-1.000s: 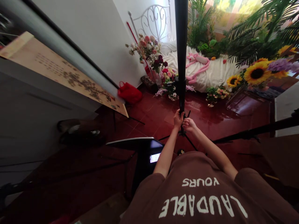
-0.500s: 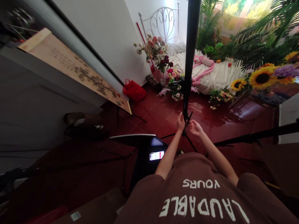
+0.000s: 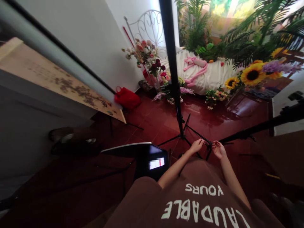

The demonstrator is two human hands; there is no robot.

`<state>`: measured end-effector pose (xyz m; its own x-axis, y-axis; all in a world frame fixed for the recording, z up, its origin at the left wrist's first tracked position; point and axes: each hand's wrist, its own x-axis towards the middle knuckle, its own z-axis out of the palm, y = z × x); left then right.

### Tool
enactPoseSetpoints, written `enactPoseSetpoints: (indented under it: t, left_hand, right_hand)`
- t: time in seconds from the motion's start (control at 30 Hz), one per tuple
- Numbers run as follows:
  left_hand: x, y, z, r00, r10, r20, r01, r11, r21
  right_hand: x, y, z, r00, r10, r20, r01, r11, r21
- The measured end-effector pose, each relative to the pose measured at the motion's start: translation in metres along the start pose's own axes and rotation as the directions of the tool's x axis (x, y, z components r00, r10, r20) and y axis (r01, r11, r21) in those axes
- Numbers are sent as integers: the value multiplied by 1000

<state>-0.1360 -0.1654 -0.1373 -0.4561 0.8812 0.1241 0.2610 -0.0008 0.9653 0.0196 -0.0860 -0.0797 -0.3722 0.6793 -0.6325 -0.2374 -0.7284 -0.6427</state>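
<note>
My left hand (image 3: 197, 145) is in front of my body, fingers loosely bent and apart from the thumb, with nothing visible in it. Level with it, my right hand (image 3: 218, 150) has half-curled fingers and also looks bare. A black light stand (image 3: 174, 79) rises up and left of my hands, its legs spread on the floor, and neither hand touches its pole. Another black stand (image 3: 256, 128) runs to the right edge; its thin lower parts pass close behind my hands, and whether a fingertip touches them I cannot tell.
A dark chair or case with a lit phone (image 3: 156, 163) is on my left. Further off are a hanging scroll (image 3: 78, 84), a red bag (image 3: 127, 97), a flower bouquet (image 3: 147, 55), a white-covered bed (image 3: 201, 82) with a pink plush toy (image 3: 196, 65), and sunflowers (image 3: 252, 75).
Both hands have come off the light stand's lower pole and moved down and right, closer to my body. The view has turned slightly right, so the surroundings appear shifted left.
</note>
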Motion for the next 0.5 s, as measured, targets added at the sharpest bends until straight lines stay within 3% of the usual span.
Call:
enactPoseSetpoints:
  t: [0.1,0.23,0.37,0.43,0.5]
  left_hand:
    - [19,25,25,974,35,225,-30,999,-24]
    - [50,68,66,919,109,378,-75,992,-104]
    - [75,118,107,884,219,412,-120,960,-254]
    - [83,137,124,870,278,408,-153,938,-312]
    - [88,151,138,864,311,396,-183,926,-330]
  right_hand:
    - [-18,-8,-20,984,-144,-104,140,989,-42]
    - [-42,-27,-33,910,-257,-325,261,965,-33]
    - [-60,-53,-47,756,-476,-449,440,878,-191]
    - [-68,-68,-55,666,-580,-469,500,814,-296]
    - [-73,-85,-60,610,-650,-454,538,760,-365]
